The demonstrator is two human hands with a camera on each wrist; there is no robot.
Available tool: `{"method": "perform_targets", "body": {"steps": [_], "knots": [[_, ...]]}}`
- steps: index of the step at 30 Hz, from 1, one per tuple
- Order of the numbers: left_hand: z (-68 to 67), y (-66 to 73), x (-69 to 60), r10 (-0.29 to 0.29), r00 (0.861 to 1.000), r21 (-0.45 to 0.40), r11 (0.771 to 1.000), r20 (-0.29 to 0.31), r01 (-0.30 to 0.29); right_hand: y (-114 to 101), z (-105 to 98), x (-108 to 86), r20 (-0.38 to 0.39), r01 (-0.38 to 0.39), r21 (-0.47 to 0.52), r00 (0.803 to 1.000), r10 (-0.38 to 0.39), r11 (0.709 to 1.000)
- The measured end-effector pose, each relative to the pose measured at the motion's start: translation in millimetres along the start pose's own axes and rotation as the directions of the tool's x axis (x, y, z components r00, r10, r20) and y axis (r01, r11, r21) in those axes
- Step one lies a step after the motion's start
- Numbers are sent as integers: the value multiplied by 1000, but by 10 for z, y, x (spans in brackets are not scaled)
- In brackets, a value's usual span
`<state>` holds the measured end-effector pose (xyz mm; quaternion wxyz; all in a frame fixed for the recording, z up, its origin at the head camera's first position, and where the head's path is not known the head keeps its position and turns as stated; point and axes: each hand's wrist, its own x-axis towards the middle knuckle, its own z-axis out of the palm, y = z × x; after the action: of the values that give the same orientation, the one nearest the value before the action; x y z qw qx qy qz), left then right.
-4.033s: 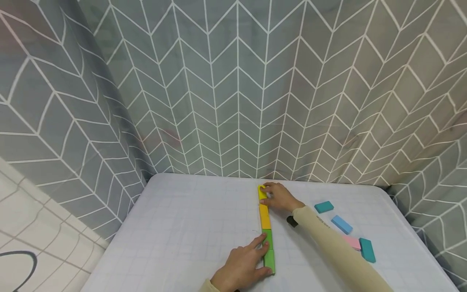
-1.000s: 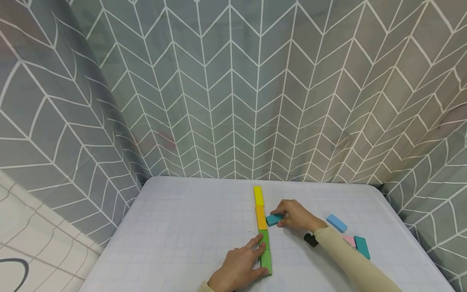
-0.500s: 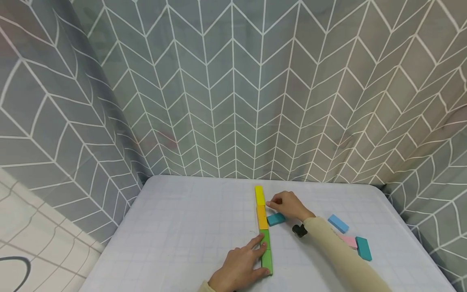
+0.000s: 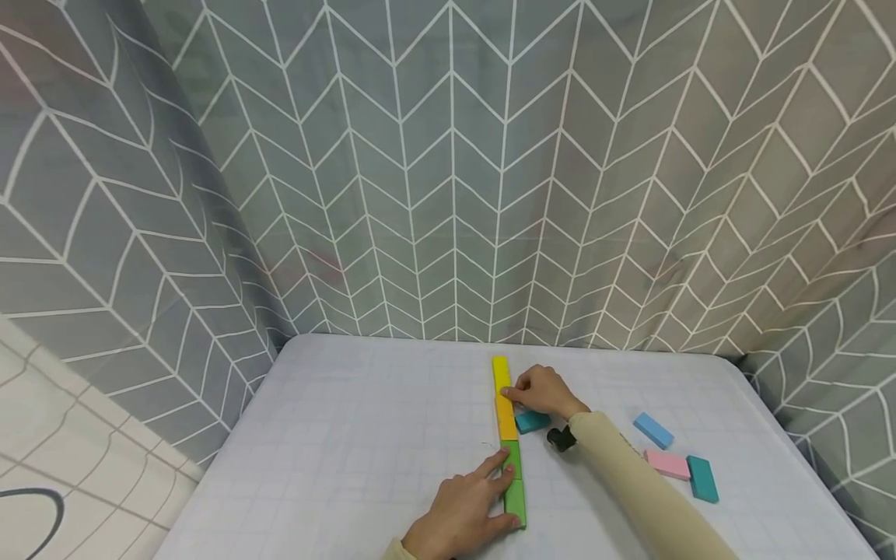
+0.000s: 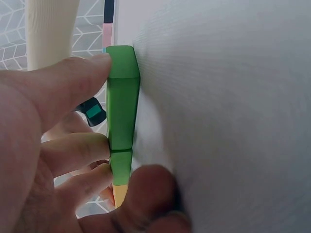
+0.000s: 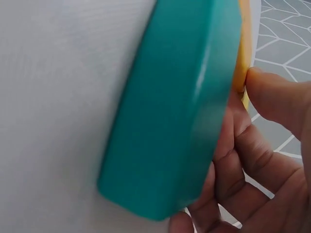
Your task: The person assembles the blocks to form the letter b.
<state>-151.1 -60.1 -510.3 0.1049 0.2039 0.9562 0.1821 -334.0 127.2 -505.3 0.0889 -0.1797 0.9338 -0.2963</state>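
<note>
A row of blocks runs away from the person: two green blocks (image 4: 515, 504) (image 5: 122, 114), an orange block (image 4: 506, 424) (image 6: 241, 63) and a yellow block (image 4: 500, 373). My left hand (image 4: 462, 509) (image 5: 53, 131) rests along the green blocks, thumb near the close end, fingertips farther up. The right hand (image 4: 546, 390) (image 6: 265, 150) touches the row with its thumb where yellow meets orange; its other fingers are bent beside it. A teal block (image 4: 533, 421) (image 6: 170, 107) lies at the orange block's right side, just below the right hand.
To the right on the white table (image 4: 336, 443) lie a light blue block (image 4: 654, 430), a pink block (image 4: 667, 464) and another teal block (image 4: 703, 479). A patterned grey curtain (image 4: 448, 194) hangs behind the table. The right wrist bears a black device (image 4: 561, 439).
The right hand earlier touched the yellow block's far end, then held the teal block beside the orange one. It has let go and moved to the yellow-orange joint. My left hand stays put.
</note>
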Motion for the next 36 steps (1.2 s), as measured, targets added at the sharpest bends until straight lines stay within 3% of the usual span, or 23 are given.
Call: {"method": "perform_targets", "body": {"steps": [15, 20, 24, 28, 32, 36], "knots": [[11, 1, 4, 8, 1000, 4, 1000, -11, -8, 12, -3, 1, 34, 67, -13, 997, -66, 998], [14, -2, 7, 7, 1000, 3, 1000, -10, -7, 73, -95, -27, 67, 91, 30, 993, -93, 995], [12, 13, 16, -5, 1000, -2, 1000, 2, 5, 222, -277, -117, 78, 140, 31, 987, -142, 990], [11, 36, 18, -17, 1000, -9, 1000, 10, 17, 446, -545, -318, 33, 176, -27, 984, -175, 984], [12, 42, 4, -28, 1000, -8, 1000, 4, 28, 678, -846, -598, -7, 138, -86, 990, -140, 987], [0, 36, 11, -31, 1000, -17, 999, -2, 31, 900, -1131, -876, 6, 70, -145, 998, -69, 987]]}}
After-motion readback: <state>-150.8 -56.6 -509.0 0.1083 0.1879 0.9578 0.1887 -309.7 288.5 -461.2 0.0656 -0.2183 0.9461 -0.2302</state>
